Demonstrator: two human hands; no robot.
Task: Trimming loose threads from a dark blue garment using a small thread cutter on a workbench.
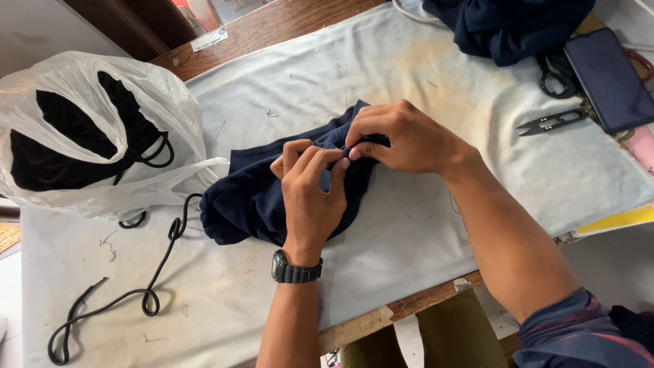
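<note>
A dark navy garment (248, 197) lies bunched on a pale grey cloth-covered table (409, 225). My left hand (310, 197), with a black watch at the wrist, pinches the garment's hem from below. My right hand (402, 136) pinches the same fold from the right, its fingertips meeting those of the left hand. Part of the fabric is hidden under both hands.
A white plastic bag (88, 136) full of black cords sits at the left, and one loose black cord (136, 286) trails below it. Thread snips (552, 123), black scissors (555, 78), a dark phone (610, 78) and another navy garment (507, 27) lie at the far right.
</note>
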